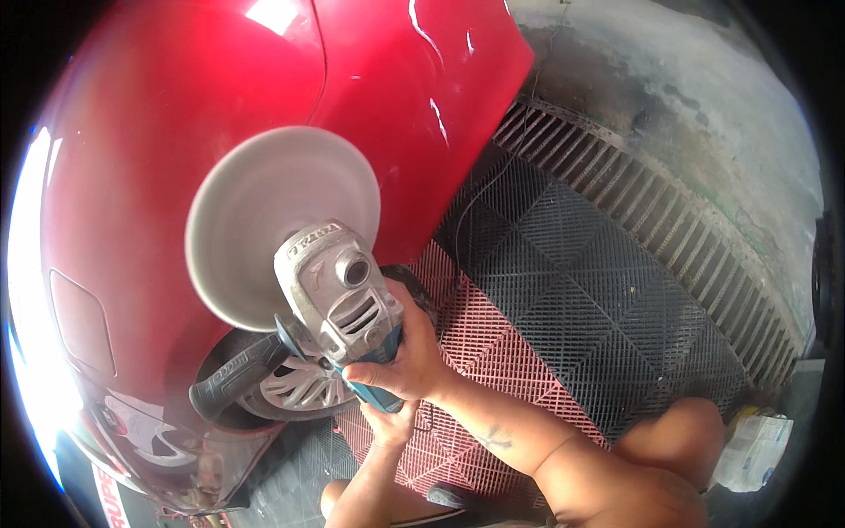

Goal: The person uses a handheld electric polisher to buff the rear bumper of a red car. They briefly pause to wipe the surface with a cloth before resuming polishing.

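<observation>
A rotary polisher [330, 286] with a silver gear head and a blue-green body is held up by both my hands. Its large round white pad [282, 198] lies against or just over the glossy red panel of a car [422, 97]; contact cannot be made out. The pad looks smooth and smeared, as if spinning. My right hand [412, 352] wraps round the body just behind the gear head, thumb across it. Further back, my left hand [392, 424] is closed round the body's lower part. A black side handle [238, 378] sticks out to the left, with no hand on it.
Below the polisher is the car's wheel [308, 387]. A fuel flap [81, 321] is on the left panel. A thin cord [475, 198] trails over dark and red grid tiles [493, 370]. A drain grate [669, 220] borders concrete. A whitish package [753, 449] lies beside my knee [678, 440].
</observation>
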The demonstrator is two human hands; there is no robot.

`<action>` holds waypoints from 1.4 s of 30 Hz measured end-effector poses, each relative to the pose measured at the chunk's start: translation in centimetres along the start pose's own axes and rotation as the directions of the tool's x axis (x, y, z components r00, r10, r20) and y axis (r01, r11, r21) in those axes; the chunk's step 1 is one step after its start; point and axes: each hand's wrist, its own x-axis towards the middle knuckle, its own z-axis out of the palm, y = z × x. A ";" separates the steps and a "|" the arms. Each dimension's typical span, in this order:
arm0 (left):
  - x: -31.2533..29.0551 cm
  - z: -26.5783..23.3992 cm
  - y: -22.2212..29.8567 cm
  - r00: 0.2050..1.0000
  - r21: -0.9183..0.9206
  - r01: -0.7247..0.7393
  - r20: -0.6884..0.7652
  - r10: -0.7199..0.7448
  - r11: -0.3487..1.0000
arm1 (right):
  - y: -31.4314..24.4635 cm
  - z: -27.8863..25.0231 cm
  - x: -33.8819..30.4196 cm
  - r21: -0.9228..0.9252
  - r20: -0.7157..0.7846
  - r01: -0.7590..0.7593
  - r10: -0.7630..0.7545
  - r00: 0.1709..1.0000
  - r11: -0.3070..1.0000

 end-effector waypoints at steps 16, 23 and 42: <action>4.2 2.3 11.9 0.991 -0.198 -0.051 0.109 0.074 0.979 | -8.0 -3.0 9.2 0.252 -0.155 0.006 0.034 0.987 0.968; 0.4 0.5 4.7 0.980 0.038 -0.194 0.055 0.192 0.980 | -5.2 -0.4 3.6 0.098 -0.064 -0.013 0.019 0.998 0.995; 3.5 5.1 13.9 0.979 -0.144 -0.040 0.193 0.068 0.989 | -9.7 -5.0 7.7 0.028 -0.229 -0.021 0.027 0.973 0.999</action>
